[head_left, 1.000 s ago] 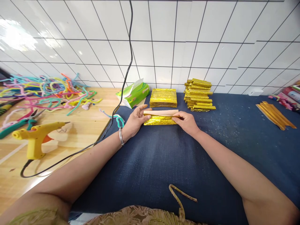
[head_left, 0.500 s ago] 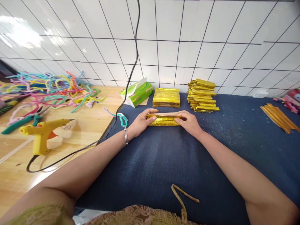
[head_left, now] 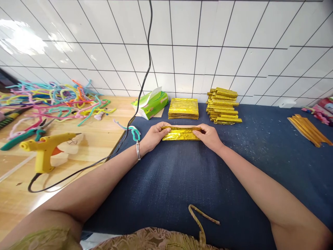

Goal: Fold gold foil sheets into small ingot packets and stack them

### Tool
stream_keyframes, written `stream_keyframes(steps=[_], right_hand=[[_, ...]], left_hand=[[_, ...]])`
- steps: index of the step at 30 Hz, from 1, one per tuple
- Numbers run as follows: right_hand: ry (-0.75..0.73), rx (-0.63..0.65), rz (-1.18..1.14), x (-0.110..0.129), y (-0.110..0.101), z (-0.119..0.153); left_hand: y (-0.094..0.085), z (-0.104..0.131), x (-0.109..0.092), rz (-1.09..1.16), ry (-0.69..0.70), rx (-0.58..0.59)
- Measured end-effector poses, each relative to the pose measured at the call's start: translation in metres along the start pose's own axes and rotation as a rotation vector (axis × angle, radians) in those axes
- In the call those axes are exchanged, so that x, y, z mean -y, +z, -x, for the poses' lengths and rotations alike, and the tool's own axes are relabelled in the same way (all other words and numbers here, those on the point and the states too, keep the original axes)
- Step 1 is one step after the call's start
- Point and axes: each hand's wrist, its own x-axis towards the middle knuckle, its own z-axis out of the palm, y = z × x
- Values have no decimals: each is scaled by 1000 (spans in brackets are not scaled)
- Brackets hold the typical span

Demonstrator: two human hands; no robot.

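A shiny gold foil sheet (head_left: 181, 134), with a pale edge along its top, is held between both hands over the dark blue cloth (head_left: 182, 173). My left hand (head_left: 156, 136) pinches its left end, thumb on the front. At the right end, my right hand (head_left: 208, 135) grips it with the thumb on the foil and fingers behind. Beyond the hands stand a flat stack of gold sheets (head_left: 183, 108) and, to its right, a pile of narrow folded gold strips (head_left: 223, 105).
A green tissue pack (head_left: 153, 105) sits behind my left hand. A yellow glue gun (head_left: 45, 152), teal pliers (head_left: 22, 137) and tangled pipe cleaners (head_left: 57, 99) lie on the wooden table. A black cable (head_left: 148, 66) hangs down. Flat gold strips (head_left: 309, 130) lie far right.
The foil's front face now shows taller and flatter, and the pale strip along its top looks narrower. Both hands still hold its ends. The view has shifted slightly.
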Motion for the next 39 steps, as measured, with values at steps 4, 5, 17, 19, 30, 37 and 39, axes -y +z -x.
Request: stream_keyframes(steps=[4, 5, 17, 19, 30, 37, 39], right_hand=[[3, 10, -13, 2, 0, 0], [7, 14, -18, 3, -1, 0], [22, 69, 5, 5, -1, 0], [17, 72, 6, 5, -1, 0], [84, -6, -131, -8, 3, -3], [89, 42, -148, -4, 1, -1], [89, 47, -139, -3, 0, -1]], left_hand=[[0, 0, 2, 15, -2, -8], [0, 0, 2, 9, -2, -10], [1, 2, -4, -129, 42, -45], [1, 2, -4, -145, 52, -50], [1, 3, -6, -227, 81, -52], [3, 6, -12, -250, 97, -62], [3, 6, -13, -270, 114, -71]])
